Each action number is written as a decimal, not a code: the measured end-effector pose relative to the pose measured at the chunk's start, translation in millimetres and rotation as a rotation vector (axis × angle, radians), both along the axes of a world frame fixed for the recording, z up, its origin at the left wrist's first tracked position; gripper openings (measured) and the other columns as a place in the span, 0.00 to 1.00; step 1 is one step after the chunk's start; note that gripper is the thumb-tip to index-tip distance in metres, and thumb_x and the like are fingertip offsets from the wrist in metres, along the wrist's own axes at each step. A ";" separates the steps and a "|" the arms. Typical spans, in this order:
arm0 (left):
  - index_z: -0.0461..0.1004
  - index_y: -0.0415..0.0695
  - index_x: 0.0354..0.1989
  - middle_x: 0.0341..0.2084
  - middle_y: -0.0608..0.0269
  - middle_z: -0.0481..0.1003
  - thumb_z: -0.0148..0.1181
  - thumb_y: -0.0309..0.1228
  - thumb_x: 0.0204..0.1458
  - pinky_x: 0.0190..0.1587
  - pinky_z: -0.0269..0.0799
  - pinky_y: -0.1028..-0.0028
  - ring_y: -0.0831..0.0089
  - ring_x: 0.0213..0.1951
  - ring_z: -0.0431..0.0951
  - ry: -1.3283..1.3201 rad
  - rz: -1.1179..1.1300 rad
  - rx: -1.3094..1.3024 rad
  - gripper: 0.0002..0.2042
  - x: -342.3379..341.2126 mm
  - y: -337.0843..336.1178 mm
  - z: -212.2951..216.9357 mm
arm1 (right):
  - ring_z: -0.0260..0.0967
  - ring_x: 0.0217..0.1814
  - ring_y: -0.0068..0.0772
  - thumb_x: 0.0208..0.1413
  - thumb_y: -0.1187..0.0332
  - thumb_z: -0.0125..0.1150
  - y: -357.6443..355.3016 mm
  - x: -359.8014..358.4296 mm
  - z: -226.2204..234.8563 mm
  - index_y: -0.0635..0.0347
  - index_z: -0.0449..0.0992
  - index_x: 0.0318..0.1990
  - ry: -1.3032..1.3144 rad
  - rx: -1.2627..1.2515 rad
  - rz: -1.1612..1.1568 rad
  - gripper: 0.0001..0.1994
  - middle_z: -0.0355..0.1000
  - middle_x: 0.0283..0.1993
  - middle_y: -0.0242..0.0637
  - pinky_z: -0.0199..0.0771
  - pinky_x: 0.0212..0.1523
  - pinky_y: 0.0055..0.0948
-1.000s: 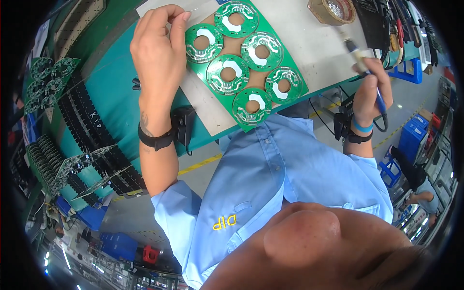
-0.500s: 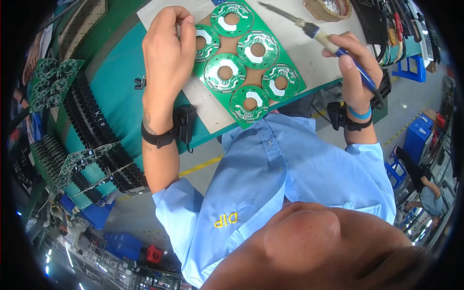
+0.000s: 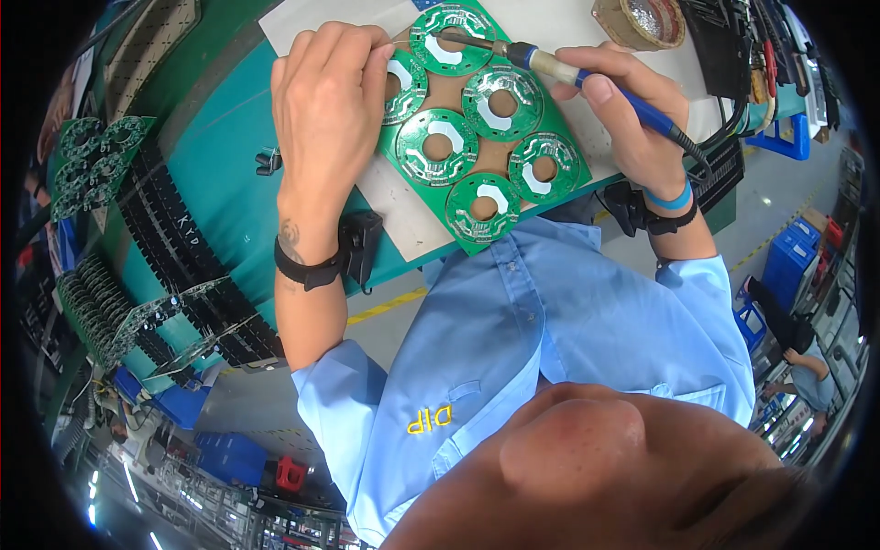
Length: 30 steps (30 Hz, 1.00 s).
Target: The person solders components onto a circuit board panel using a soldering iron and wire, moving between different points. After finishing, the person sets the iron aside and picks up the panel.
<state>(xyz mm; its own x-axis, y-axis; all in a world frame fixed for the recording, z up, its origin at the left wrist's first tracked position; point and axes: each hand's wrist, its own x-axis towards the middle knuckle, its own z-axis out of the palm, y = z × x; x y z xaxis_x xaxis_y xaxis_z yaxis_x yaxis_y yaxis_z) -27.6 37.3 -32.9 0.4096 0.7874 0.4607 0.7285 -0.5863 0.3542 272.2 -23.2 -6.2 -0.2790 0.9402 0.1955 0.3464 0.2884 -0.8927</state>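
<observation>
A green circuit board panel [image 3: 458, 163] with several round, ring-shaped sections lies in front of me. My left hand [image 3: 330, 115] hovers over its left edge, thumb and fingertips pinched on a thin solder wire [image 3: 401, 42] that points toward the topmost ring. From the other side, my right hand [image 3: 642, 115] grips a soldering iron [image 3: 555, 68] with a blue and cream handle. The iron's slim metal tip reaches over the topmost ring, close to the wire's end; whether they touch I cannot tell. My left hand hides part of the left ring.
A pale sheet [image 3: 403, 229] lies beneath the panel on a teal mat [image 3: 215, 128]. At the top right stands a round container [image 3: 646, 20] with shiny contents. Circuit boards [image 3: 96, 165] and black slotted strips [image 3: 179, 225] are at the left. The iron's cord trails right.
My right hand has swung the iron left and lowered its tip over the topmost ring. My left hand has shifted slightly right with the wire. The panel appears slightly lower and farther right.
</observation>
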 end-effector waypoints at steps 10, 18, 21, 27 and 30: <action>0.80 0.42 0.38 0.33 0.60 0.79 0.68 0.25 0.59 0.37 0.73 0.62 0.58 0.34 0.79 -0.111 0.092 -0.082 0.03 -6.3 -9.2 17.2 | 0.78 0.45 0.32 0.71 0.71 0.57 -4.8 -0.4 1.7 0.72 0.80 0.57 0.017 0.024 0.007 0.15 0.82 0.40 0.45 0.73 0.50 0.31; 0.78 0.38 0.38 0.28 0.58 0.78 0.67 0.23 0.61 0.29 0.72 0.71 0.68 0.26 0.78 -0.121 0.039 -0.493 0.04 -2.7 -102.7 68.2 | 0.75 0.45 0.32 0.72 0.65 0.56 -21.7 17.4 -6.6 0.71 0.80 0.57 0.129 0.058 -0.023 0.17 0.81 0.41 0.46 0.72 0.47 0.29; 0.77 0.38 0.39 0.28 0.63 0.78 0.65 0.23 0.64 0.29 0.70 0.76 0.80 0.28 0.76 -0.380 0.090 -0.832 0.03 1.0 -126.8 61.4 | 0.75 0.45 0.32 0.73 0.62 0.56 -22.8 16.0 -9.6 0.72 0.79 0.58 0.139 0.079 0.014 0.19 0.80 0.43 0.48 0.72 0.46 0.30; 0.76 0.36 0.42 0.28 0.65 0.79 0.63 0.22 0.67 0.29 0.67 0.81 0.87 0.29 0.73 -0.917 -0.042 -0.960 0.02 10.6 -149.7 20.2 | 0.78 0.43 0.29 0.68 0.74 0.62 -34.6 -4.1 -17.2 0.68 0.77 0.60 0.287 0.111 0.119 0.15 0.79 0.46 0.44 0.78 0.44 0.28; 0.76 0.35 0.43 0.29 0.65 0.80 0.62 0.22 0.67 0.29 0.66 0.83 0.88 0.29 0.73 -0.899 -0.025 -0.868 0.03 36.6 -154.0 13.5 | 0.78 0.48 0.34 0.67 0.74 0.64 -46.6 -17.9 -17.5 0.69 0.73 0.63 0.314 -0.043 0.227 0.19 0.76 0.51 0.48 0.80 0.48 0.31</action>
